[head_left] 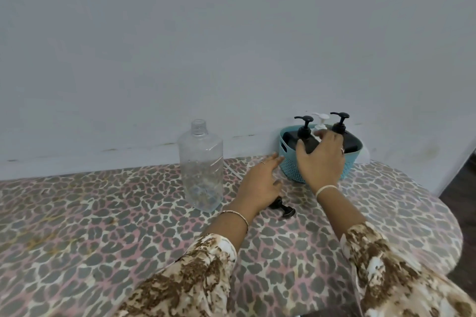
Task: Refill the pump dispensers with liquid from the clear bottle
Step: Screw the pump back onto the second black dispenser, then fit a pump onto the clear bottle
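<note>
A clear plastic bottle (201, 167) stands upright and uncapped on the leopard-print table (103, 213); it looks nearly empty. A blue basket (288, 162) against the wall holds two black pump dispensers (305, 127) (340, 121) and a white one (320, 119) behind them. My right hand (320, 159) reaches over the basket's front rim, fingers curled around the left black dispenser. My left hand (260, 183) hovers with straight fingers, its fingertips at the basket's left side. A loose black pump head (360, 210) lies on the table under my left wrist.
A pale wall rises right behind the basket and bottle. The table's rounded edge drops off at the right, with dark floor (461, 188) beyond.
</note>
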`<state>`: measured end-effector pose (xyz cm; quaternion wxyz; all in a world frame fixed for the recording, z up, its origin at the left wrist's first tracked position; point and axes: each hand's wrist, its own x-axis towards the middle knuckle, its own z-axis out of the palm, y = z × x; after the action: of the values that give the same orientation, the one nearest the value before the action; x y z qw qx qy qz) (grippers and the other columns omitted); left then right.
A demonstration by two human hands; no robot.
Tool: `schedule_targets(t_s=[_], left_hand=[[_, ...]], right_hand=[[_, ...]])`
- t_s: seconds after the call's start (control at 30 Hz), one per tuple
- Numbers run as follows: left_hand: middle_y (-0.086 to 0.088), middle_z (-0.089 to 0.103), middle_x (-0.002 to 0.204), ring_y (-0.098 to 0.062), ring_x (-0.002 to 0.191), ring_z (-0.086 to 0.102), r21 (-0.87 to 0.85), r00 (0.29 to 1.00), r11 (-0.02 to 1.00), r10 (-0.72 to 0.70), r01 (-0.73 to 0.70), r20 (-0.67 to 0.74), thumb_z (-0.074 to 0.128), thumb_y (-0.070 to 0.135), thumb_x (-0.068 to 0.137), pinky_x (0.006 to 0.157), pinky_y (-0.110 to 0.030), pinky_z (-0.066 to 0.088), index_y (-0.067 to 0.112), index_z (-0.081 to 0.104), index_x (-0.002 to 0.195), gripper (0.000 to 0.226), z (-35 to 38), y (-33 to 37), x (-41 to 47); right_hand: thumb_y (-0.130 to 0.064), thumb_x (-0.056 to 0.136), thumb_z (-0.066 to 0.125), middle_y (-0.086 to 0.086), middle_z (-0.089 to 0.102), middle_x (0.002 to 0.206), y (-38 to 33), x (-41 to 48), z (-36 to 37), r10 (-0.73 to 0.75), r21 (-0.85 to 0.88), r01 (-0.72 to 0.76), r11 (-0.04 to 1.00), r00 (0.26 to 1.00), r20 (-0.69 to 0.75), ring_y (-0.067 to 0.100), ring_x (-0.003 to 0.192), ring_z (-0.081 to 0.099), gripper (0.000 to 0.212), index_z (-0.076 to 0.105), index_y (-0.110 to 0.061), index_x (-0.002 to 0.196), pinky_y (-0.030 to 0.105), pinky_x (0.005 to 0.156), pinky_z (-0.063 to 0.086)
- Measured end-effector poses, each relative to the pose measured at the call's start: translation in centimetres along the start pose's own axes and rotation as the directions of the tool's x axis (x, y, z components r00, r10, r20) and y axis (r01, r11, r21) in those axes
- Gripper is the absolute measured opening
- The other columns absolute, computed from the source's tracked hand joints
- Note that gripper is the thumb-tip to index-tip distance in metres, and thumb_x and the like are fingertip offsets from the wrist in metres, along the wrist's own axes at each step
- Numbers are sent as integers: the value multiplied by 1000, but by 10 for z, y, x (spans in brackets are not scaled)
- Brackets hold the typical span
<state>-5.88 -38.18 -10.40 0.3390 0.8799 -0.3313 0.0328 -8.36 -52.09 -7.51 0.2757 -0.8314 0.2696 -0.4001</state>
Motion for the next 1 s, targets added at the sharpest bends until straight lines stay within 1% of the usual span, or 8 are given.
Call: schedule_targets(t_s=[0.17, 0.3, 0.47, 0.57, 0.63, 0.83, 0.93, 1.0], left_hand=[[1, 39, 152, -16, 137, 40, 14, 990, 993, -112, 114, -89, 53, 14, 96, 111, -29, 32, 21, 35, 149, 56, -4, -13, -37], [-2, 44, 148, -19, 131, 46, 102, 982, 979, -166, 174, -88, 49, 14, 97, 108, -31, 38, 19, 34, 149, 54, -3, -25, -68], [-2, 55, 133, -19, 118, 53, 173, 981, 967, -170, 185, -96, 48, 22, 97, 98, -32, 44, 19, 53, 134, 37, -4, -31, -90], [-2, 59, 125, -19, 112, 56, 185, 982, 965, -170, 184, -88, 49, 26, 97, 93, -32, 47, 19, 61, 125, 31, -7, -32, -100], [-2, 60, 122, -20, 110, 57, 184, 981, 965, -177, 190, -85, 51, 27, 96, 91, -32, 48, 18, 63, 123, 30, -11, -32, -106], [-3, 62, 118, -16, 108, 58, 121, 967, 966, -214, 231, -138, 57, 19, 92, 93, -33, 50, 18, 64, 118, 27, -27, -32, -122], [-2, 63, 117, -14, 107, 59, 87, 963, 969, -215, 231, -162, 58, 18, 92, 93, -31, 50, 17, 66, 115, 24, -35, -29, -127], [0, 63, 119, -14, 109, 58, 77, 959, 969, -219, 235, -178, 58, 18, 92, 94, -28, 48, 17, 66, 116, 26, -41, -27, -131]], right_hand=[[-36, 85, 64, 3, 41, 130, 5, -59, -5, 17, 59, -28, 998, 982, 189, 25, 120, 45, 38, 51, -16, 115, 47, 101, 33], [-40, 84, 64, 4, 42, 134, 3, -83, -18, 1, 71, -14, 997, 983, 185, 24, 124, 41, 48, 49, -15, 122, 47, 103, 32], [-58, 79, 58, -2, 55, 128, 8, -107, -20, 37, -209, 79, 975, 866, 499, 24, 123, 47, 63, 43, -26, 131, 45, 102, 28], [-53, 84, 53, -2, 62, 118, 10, -120, -20, -81, -379, 282, 881, 880, 467, 24, 114, 51, 51, 45, -33, 130, 44, 97, 24], [-46, 85, 54, -2, 67, 103, 9, -122, -21, -122, -379, 292, 878, 902, 414, 24, 108, 52, 37, 51, -34, 120, 44, 94, 21], [-33, 77, 72, -5, 66, 94, -12, -117, -34, -46, -37, 58, 998, 962, 269, 21, 107, 51, 28, 66, -35, 104, 41, 92, 22], [-40, 73, 77, -11, 66, 85, -24, -109, -34, 17, 206, -73, 976, 965, 263, 20, 99, 57, 27, 69, -37, 98, 47, 95, 33], [-53, 67, 75, -17, 67, 76, -32, -107, -36, 24, 350, -120, 929, 964, 267, 19, 90, 61, 21, 67, -41, 83, 54, 89, 41]])
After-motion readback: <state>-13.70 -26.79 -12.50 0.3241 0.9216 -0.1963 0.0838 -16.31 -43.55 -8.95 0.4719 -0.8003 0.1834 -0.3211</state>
